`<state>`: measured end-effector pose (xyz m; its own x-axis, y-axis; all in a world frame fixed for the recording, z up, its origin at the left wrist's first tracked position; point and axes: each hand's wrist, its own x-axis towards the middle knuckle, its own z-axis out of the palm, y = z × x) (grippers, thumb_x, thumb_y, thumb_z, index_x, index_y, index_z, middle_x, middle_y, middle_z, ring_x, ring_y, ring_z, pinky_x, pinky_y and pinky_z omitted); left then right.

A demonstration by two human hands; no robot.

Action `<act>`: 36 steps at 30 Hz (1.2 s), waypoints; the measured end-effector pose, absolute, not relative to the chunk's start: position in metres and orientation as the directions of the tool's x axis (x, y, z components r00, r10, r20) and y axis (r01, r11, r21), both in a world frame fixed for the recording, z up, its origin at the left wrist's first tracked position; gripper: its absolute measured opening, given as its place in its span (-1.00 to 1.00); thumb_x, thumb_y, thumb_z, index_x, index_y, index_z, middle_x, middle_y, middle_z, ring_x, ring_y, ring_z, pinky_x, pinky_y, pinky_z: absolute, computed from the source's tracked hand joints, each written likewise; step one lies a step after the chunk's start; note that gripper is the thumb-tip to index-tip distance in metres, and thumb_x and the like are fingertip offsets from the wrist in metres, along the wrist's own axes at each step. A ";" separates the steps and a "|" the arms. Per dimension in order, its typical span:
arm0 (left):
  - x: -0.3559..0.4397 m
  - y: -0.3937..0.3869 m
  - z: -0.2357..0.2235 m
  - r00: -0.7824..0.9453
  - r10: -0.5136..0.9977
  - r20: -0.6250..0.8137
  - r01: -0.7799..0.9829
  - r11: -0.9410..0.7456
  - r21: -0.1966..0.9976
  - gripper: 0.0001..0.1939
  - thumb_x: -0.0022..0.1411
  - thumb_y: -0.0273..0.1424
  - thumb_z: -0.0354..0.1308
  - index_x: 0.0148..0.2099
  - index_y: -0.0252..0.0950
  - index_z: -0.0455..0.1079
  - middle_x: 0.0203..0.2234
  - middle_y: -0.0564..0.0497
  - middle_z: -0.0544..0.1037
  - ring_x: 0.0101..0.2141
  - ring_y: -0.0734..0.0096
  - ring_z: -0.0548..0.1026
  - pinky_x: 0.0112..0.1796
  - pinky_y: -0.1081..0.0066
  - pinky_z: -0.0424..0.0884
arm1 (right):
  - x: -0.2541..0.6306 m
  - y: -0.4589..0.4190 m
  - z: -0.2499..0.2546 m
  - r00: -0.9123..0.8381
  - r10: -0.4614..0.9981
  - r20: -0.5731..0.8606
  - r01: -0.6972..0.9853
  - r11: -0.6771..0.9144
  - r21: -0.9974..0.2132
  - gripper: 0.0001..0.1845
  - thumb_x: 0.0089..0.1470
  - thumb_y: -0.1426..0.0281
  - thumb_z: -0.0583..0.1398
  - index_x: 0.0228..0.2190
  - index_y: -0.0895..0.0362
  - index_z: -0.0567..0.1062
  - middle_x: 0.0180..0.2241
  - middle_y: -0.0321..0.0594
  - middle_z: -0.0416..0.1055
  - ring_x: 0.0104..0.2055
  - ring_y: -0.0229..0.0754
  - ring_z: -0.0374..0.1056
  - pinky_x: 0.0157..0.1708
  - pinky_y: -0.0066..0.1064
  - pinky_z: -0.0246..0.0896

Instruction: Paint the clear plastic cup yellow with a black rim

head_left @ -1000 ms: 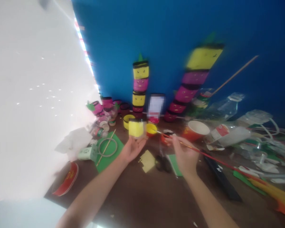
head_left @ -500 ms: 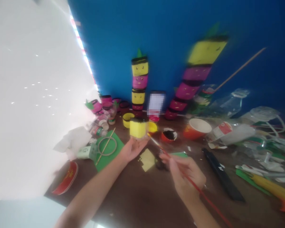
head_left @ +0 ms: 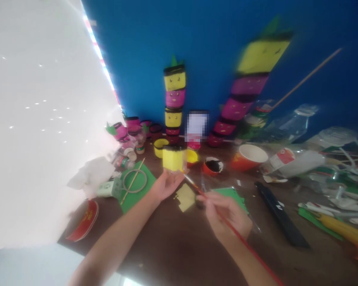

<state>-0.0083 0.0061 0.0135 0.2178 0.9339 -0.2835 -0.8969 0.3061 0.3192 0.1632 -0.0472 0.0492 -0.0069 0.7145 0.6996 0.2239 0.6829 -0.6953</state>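
My left hand (head_left: 166, 185) holds up a small jar (head_left: 174, 157) wrapped in yellow with a black lid, fingers closed under its base. My right hand (head_left: 226, 216) pinches a thin red paintbrush (head_left: 220, 216), whose tip reaches the jar's lower right side. A small orange cup of black paint (head_left: 213, 166) stands just behind the brush on the brown table (head_left: 179, 246). A yellow paper scrap (head_left: 185, 197) lies between my hands.
Two stacks of yellow and pink painted jars, one (head_left: 173, 104) upright and one (head_left: 247, 87) leaning, stand against the blue wall. An orange cup (head_left: 247, 157), clear plastic bottles (head_left: 289, 127), a black strip (head_left: 282, 220), a green sheet with a ring (head_left: 135, 183) and a red bowl (head_left: 85, 221) lie around.
My right hand drew the brush back from the black paint cup toward me, then brought its tip to the yellow jar. The left hand kept the jar raised.
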 end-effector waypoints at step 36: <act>-0.008 0.005 0.010 0.200 0.949 -0.244 -0.897 0.278 0.345 -0.39 0.21 -0.14 -0.02 0.19 -0.42 0.11 0.00 -0.27 0.41 0.02 0.19 0.39 0.11 0.21 0.19 | 0.162 -0.053 0.055 -0.076 0.612 0.787 0.208 0.782 -0.588 -0.75 -0.13 0.67 0.16 -0.39 0.12 0.37 -0.45 -0.23 0.47 -0.40 -0.21 0.44 -0.27 -0.30 0.40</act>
